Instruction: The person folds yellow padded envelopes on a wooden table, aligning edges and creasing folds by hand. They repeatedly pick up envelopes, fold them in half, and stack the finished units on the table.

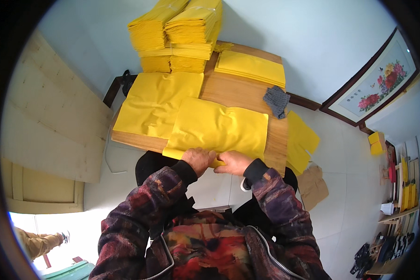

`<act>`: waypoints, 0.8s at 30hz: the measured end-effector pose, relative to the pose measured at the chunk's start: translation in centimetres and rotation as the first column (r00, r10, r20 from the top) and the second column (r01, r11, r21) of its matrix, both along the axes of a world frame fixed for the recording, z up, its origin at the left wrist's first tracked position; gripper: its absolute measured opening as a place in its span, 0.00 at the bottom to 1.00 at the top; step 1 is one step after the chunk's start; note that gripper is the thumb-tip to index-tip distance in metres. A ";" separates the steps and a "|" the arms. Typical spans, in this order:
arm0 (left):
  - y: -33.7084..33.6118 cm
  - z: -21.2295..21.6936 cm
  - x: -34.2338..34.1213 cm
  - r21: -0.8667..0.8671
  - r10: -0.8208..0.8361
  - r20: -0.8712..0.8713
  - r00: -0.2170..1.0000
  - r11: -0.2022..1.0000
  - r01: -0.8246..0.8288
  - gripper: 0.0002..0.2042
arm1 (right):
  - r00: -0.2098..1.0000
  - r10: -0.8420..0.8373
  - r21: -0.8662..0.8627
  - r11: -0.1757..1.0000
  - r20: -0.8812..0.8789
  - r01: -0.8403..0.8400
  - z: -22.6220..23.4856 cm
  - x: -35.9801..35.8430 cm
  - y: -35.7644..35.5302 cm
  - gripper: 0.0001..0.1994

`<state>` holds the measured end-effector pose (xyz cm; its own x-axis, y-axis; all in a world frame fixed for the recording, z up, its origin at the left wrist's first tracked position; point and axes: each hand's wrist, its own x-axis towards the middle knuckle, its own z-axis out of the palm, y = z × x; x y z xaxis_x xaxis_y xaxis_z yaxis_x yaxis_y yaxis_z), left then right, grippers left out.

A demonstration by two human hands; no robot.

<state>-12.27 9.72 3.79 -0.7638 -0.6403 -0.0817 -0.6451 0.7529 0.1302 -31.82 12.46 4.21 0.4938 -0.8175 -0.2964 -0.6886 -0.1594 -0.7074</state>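
Note:
A large yellow paper sheet (221, 126) lies creased on the near part of the wooden table. Its near edge is turned over into a narrow fold or roll at the table's front. My left hand (199, 160) is closed around that folded edge near its middle. Right beside it, my right hand (234, 163) grips the same edge, fingers curled and thumb close to the left hand. Another yellow sheet (161, 102) lies flat to the left, partly under the one I hold. The fingertips under the fold are hidden.
Tall bundles of yellow paper (172, 35) stand at the table's back left, against the wall. A thinner yellow stack (251, 67) and a grey knitted cloth (276, 101) lie on the wooden table (240, 88). Yellow paper (302, 140) and brown paper (313, 186) are on the right.

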 end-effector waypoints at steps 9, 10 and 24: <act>-2.4 2.3 -0.4 0.223 -0.087 0.065 0.994 0.972 0.070 0.08 | 0.923 -0.225 -0.382 0.919 -0.312 0.095 1.1 1.5 2.3 0.18; -2.1 2.1 -0.4 0.140 -0.085 0.085 0.993 0.987 0.073 0.08 | 0.919 -0.205 -0.297 0.949 -0.336 0.103 1.3 1.3 1.9 0.17; -2.3 2.0 -1.4 0.181 -0.106 0.130 0.986 0.980 0.081 0.08 | 0.874 -0.223 -0.317 0.945 -0.433 0.084 2.3 1.6 2.4 0.19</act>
<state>-13.68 7.42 5.82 -0.7930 -0.5332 -0.2947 -0.5940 0.7842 0.1795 -30.26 14.82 6.54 0.2208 -0.9537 -0.2043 -0.9540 -0.1677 -0.2484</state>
